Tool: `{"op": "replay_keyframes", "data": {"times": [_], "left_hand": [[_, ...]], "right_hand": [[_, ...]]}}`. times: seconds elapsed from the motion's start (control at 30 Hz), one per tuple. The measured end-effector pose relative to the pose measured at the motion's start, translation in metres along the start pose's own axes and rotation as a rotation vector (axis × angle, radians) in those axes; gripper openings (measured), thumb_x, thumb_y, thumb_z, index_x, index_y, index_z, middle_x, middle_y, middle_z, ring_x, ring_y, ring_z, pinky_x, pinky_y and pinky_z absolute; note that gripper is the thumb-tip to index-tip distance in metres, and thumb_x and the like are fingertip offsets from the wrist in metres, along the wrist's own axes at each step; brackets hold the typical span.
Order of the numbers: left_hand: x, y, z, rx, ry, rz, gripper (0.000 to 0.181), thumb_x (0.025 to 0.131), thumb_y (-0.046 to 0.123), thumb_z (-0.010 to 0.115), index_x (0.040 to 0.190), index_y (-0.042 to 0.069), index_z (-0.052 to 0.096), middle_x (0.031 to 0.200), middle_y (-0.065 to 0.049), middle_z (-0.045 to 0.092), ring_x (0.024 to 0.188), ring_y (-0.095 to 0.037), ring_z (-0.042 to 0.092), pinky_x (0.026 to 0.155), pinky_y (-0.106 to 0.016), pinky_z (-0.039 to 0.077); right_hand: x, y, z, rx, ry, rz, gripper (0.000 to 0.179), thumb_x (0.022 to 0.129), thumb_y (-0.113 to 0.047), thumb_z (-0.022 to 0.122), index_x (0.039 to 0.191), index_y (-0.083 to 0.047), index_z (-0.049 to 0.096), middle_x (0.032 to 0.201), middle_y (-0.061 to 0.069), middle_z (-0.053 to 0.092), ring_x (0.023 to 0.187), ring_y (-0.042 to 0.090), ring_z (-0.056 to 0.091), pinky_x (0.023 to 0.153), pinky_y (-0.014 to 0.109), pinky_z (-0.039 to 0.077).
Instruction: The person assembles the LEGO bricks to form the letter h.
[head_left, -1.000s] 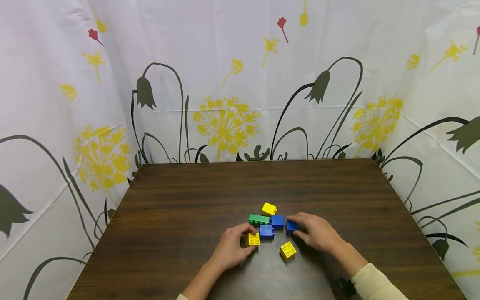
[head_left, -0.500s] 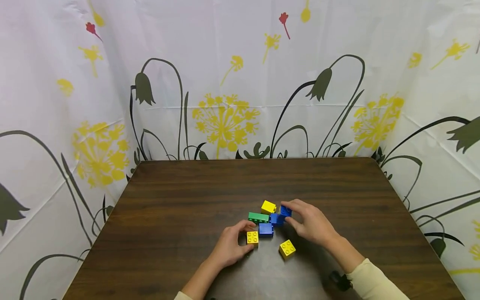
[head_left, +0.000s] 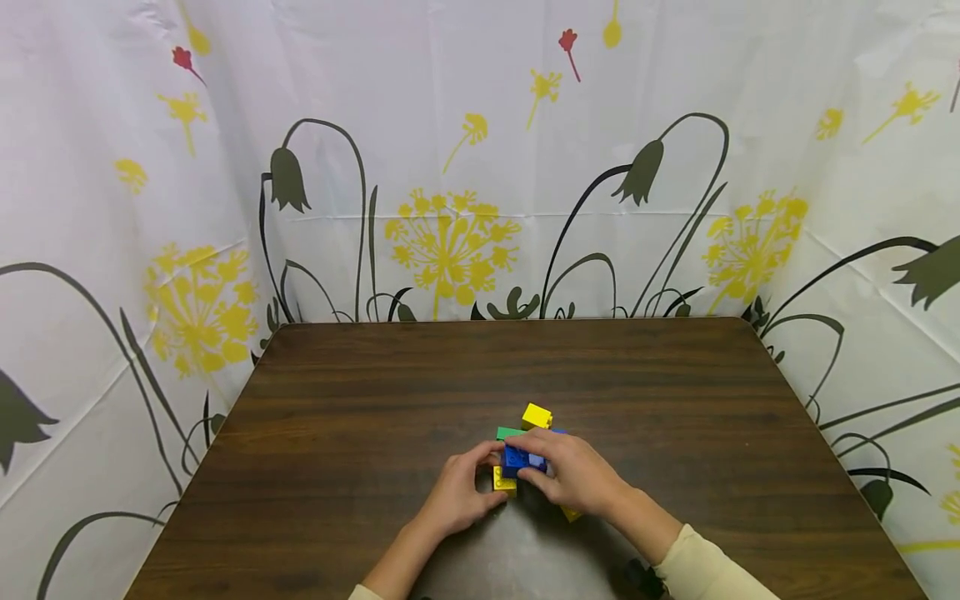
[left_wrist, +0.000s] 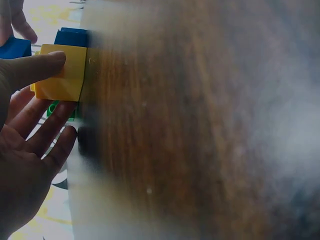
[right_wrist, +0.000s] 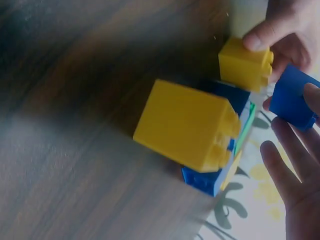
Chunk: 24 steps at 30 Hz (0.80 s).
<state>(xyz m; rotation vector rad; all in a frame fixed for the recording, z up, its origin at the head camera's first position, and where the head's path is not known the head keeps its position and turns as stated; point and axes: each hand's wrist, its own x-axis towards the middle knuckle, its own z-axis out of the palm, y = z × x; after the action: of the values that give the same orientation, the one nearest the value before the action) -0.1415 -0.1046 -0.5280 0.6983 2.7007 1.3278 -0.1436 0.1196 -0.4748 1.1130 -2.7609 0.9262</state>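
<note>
One yellow block (head_left: 506, 484) is pinched in the left hand (head_left: 459, 493), the right hand (head_left: 583, 477) grips a blue block (head_left: 514, 462) just above it, and a green block (head_left: 508, 433) sits on the table (head_left: 352, 417) beyond them.

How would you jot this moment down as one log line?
left hand: pinches yellow brick | right hand: holds blue brick aloft | nearby: green brick, another yellow brick
</note>
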Motion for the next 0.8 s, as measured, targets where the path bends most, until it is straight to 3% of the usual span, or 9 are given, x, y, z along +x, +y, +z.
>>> {"op": "replay_keyframes", "data": {"times": [0.17, 0.43, 0.8], "left_hand": [[0.0, 0.0, -0.002, 0.01, -0.016, 0.005, 0.052, 0.074, 0.01, 0.087, 0.121, 0.012, 0.065, 0.103, 0.005, 0.071, 0.099, -0.011, 0.064, 0.091, -0.04, 0.051], [0.0, -0.001, -0.003, 0.029, -0.025, 0.002, 0.051, 0.076, 0.014, 0.085, 0.123, 0.013, 0.066, 0.117, 0.004, 0.069, 0.111, -0.013, 0.061, 0.097, -0.04, 0.049], [0.002, 0.001, -0.002, 0.046, -0.047, -0.023, 0.048, 0.077, 0.017, 0.085, 0.122, 0.014, 0.068, 0.114, 0.007, 0.069, 0.108, -0.011, 0.061, 0.096, -0.04, 0.049]], "right_hand": [[0.002, -0.002, 0.01, -0.002, -0.017, -0.042, 0.046, 0.093, -0.022, 0.071, 0.136, -0.018, 0.058, 0.13, -0.003, 0.061, 0.115, 0.014, 0.059, 0.094, 0.04, 0.052], [0.003, -0.004, 0.017, -0.049, -0.017, -0.063, 0.044, 0.094, -0.025, 0.069, 0.137, -0.021, 0.058, 0.124, -0.007, 0.062, 0.11, 0.009, 0.06, 0.092, 0.036, 0.053], [0.006, -0.006, 0.017, -0.092, -0.032, -0.055, 0.043, 0.094, -0.023, 0.069, 0.135, -0.019, 0.06, 0.122, -0.005, 0.063, 0.102, 0.009, 0.063, 0.087, 0.032, 0.054]]}}
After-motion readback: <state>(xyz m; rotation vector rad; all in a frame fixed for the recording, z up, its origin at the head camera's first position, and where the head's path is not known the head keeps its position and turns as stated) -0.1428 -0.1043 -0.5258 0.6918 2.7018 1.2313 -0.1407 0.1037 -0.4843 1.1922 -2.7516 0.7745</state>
